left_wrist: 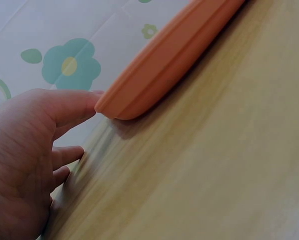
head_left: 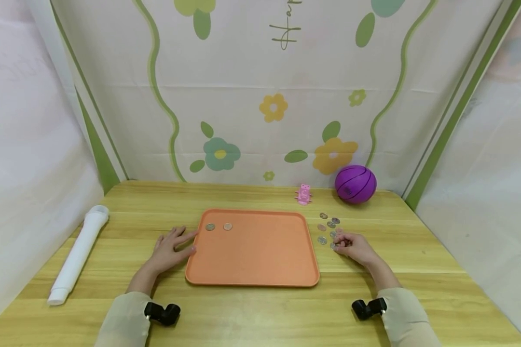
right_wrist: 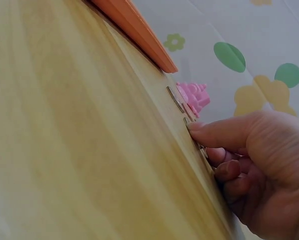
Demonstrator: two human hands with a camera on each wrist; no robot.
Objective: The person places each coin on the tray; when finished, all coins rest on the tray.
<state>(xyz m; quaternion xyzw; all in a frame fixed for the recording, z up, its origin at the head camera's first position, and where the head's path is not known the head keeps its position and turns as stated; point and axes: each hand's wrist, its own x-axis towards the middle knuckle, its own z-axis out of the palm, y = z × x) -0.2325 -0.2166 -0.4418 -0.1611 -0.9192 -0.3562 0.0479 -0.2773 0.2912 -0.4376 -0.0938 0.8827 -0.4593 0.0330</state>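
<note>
An orange tray (head_left: 252,250) lies on the table with two coins on it, a darker coin (head_left: 210,226) and a paler coin (head_left: 227,226), near its far left corner. My left hand (head_left: 170,250) is beside the tray's left edge, fingers extended. In the left wrist view a fingertip touches the tray's rim (left_wrist: 134,90). Right of the tray lie several loose coins (head_left: 322,240). Over the nearest of them, my right hand (head_left: 355,248) has its fingers curled, with thumb and fingertips pinching a coin (right_wrist: 186,123) close to the tabletop.
A purple basketball (head_left: 356,184) and a small pink plastic piece (head_left: 304,194) sit at the back right of the wooden table (head_left: 260,318). Along the left side lies a white tube-shaped object (head_left: 78,255). Patterned cloth (head_left: 243,62) hangs behind and at both sides.
</note>
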